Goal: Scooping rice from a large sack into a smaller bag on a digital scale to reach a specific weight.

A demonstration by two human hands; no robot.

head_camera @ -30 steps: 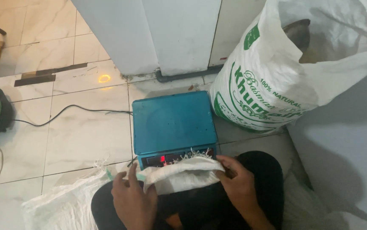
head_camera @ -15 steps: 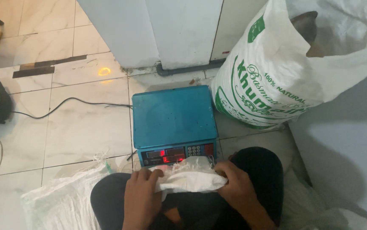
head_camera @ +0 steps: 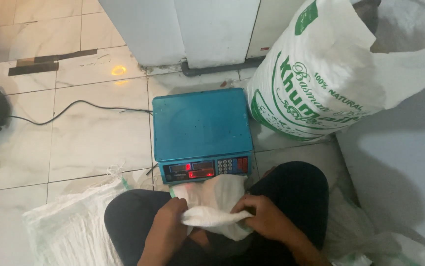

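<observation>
From the head camera, looking down, a person sits on the tiled floor (head_camera: pixel 74 143) with both legs in dark trousers. The left hand (head_camera: pixel 169 221) and the right hand (head_camera: pixel 264 219) each grip one side of a small white woven bag (head_camera: pixel 212 204). The fingers of both hands are curled tight on the cloth, so the bag's top edge is pulled flat between them. The bag rests in the lap, just in front of a blue weighing scale (head_camera: pixel 200 123), close enough to lift across easily. The scale sits flat on the floor and its red lights glow on the front, facing the person so they can be read. A big white sack with green print (head_camera: pixel 316 83) stands just beside the scale on the right. A flat empty sack (head_camera: pixel 69 226) lies by the left knee. A black cable (head_camera: pixel 74 106) runs across the floor.
</observation>
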